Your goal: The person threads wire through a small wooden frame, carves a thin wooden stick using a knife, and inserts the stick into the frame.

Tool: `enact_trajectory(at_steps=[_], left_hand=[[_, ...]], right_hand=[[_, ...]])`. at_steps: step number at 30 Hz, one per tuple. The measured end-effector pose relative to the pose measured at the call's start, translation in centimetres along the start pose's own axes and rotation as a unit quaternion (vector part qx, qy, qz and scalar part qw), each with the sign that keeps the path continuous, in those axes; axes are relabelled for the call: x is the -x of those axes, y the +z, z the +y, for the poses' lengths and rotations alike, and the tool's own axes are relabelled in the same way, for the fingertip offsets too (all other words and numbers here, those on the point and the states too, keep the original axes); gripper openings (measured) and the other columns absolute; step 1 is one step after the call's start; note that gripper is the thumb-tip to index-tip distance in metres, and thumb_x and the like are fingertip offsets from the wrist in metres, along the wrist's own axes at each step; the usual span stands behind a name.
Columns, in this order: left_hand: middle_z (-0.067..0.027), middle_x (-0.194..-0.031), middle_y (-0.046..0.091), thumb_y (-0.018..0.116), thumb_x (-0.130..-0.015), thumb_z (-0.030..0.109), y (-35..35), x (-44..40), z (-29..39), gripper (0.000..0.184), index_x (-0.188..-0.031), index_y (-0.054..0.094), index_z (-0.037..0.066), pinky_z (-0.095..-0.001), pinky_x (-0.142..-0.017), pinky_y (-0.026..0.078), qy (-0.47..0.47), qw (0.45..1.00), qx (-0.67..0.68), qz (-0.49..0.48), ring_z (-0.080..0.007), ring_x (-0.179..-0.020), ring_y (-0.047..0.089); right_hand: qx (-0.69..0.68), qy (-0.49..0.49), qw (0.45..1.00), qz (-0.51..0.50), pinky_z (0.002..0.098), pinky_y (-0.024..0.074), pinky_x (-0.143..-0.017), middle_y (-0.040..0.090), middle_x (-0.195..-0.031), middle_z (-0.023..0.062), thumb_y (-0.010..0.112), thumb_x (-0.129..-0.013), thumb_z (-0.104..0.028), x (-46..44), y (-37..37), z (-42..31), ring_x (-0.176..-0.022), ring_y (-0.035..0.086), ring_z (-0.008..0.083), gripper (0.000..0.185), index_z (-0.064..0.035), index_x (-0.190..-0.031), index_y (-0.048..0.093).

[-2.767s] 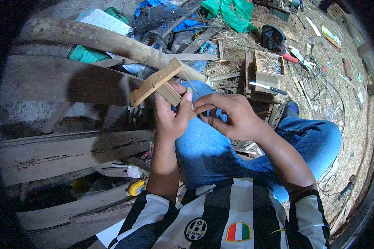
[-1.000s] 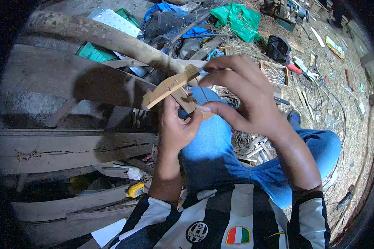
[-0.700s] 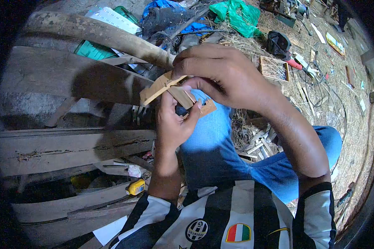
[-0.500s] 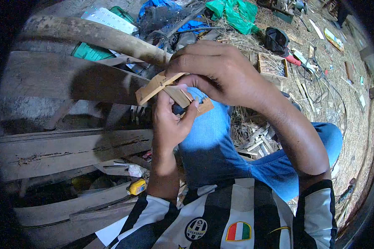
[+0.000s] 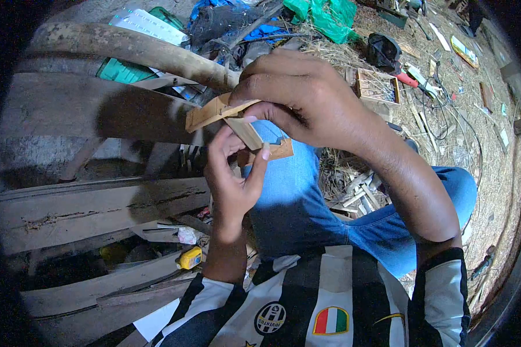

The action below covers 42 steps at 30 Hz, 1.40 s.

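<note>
Above my knee, my right hand (image 5: 309,98) pinches a light-brown wooden strip (image 5: 211,113) near its end. My left hand (image 5: 230,182) has its thumb and fingers closed around a small flat wooden piece (image 5: 246,134). That piece slants down from the strip, its upper end touching or very near it. Just beyond the left thumb shows a notched wooden piece (image 5: 282,150); whether it joins the strip is hidden by my hands.
Wooden planks (image 5: 98,214) and a rounded pole (image 5: 127,49) lie to the left. A yellow bottle (image 5: 189,258) rests among the lower boards. On the straw-strewn ground at right are a wooden box of nails (image 5: 378,87), a red-and-white tool (image 5: 417,84) with a cord, and wood scraps (image 5: 362,194).
My left thumb and fingers have shifted on the small wooden piece, showing more of its face. The dark gap below it is now covered. The strip has moved slightly left and up.
</note>
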<state>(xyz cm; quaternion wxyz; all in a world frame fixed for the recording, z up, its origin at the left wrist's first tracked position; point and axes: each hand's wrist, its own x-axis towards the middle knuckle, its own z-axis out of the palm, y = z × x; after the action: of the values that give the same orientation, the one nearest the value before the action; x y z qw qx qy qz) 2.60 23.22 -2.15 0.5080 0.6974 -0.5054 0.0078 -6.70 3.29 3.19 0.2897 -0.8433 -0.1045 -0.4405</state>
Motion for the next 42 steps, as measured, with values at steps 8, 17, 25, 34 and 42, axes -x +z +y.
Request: enact_trajectory(at_steps=[8, 17, 25, 34, 42], left_hand=[[-0.0179, -0.126, 0.06, 0.084, -0.08, 0.004, 0.8, 5.7, -1.4, 0.064, -0.13, 0.044, 0.0, -0.045, -0.108, 0.042, 0.092, 0.991, -0.098, 0.027, -0.0314, -0.12, 0.057], [-0.0165, -0.127, 0.061, 0.078, -0.086, 0.011, -0.2, 5.0, -2.3, 0.054, -0.132, 0.053, -0.002, -0.0424, -0.105, 0.044, 0.015, 0.999, -0.009, 0.038, -0.029, -0.117, 0.059], [-0.013, -0.107, 0.067, 0.079, -0.087, 0.01, -0.6, 2.3, -3.7, 0.041, -0.12, 0.06, -0.004, -0.0359, -0.088, 0.051, 0.096, 0.988, -0.115, -0.04, -0.0232, -0.093, 0.063], [-0.0156, -0.114, 0.065, 0.074, -0.089, 0.009, -0.4, 2.0, -3.7, 0.035, -0.119, 0.059, -0.002, -0.039, -0.093, 0.05, 0.036, 0.994, -0.078, -0.065, -0.026, -0.103, 0.064], [-0.0135, -0.119, 0.063, 0.07, -0.093, 0.007, -0.2, 2.6, -4.6, 0.048, -0.135, 0.047, -0.003, -0.035, -0.096, 0.049, 0.036, 0.995, -0.054, -0.072, -0.019, -0.108, 0.061]], right_hand=[[-0.02, 0.023, 1.0, 0.003, 0.0454, 0.054, -0.069, 0.064, -0.091, 0.0093, 0.076, -0.08, -0.017, 0.4, -0.4, -1.2, -0.086, 0.067, 0.0348, 0.024, -0.0108, -0.101, 0.07], [-0.013, 0.029, 0.998, -0.052, 0.0384, 0.0556, -0.075, 0.068, -0.099, 0.0116, 0.08, -0.079, -0.01, 0.5, -1.4, -3.7, -0.09, 0.069, 0.0323, 0.026, -0.0068, -0.103, 0.073], [-0.031, 0.154, 0.987, 0.026, 0.0326, 0.0527, -0.08, 0.07, -0.106, 0.0098, 0.076, -0.088, -0.023, 2.5, -5.8, 0.1, -0.098, 0.067, 0.0201, 0.032, -0.0072, -0.117, 0.071], [0.349, 0.432, 0.751, -0.357, 0.0466, 0.0588, -0.084, 0.064, -0.128, 0.016, 0.065, -0.091, -0.022, 30.0, -4.3, 14.2, -0.104, 0.069, 0.0321, 0.037, -0.0168, -0.128, 0.058], [0.395, 0.422, 0.711, -0.4, 0.0457, 0.061, -0.079, 0.059, -0.118, 0.0146, 0.057, -0.092, -0.009, 34.1, -4.2, 13.7, -0.109, 0.066, 0.0343, 0.039, -0.0141, -0.13, 0.049]])
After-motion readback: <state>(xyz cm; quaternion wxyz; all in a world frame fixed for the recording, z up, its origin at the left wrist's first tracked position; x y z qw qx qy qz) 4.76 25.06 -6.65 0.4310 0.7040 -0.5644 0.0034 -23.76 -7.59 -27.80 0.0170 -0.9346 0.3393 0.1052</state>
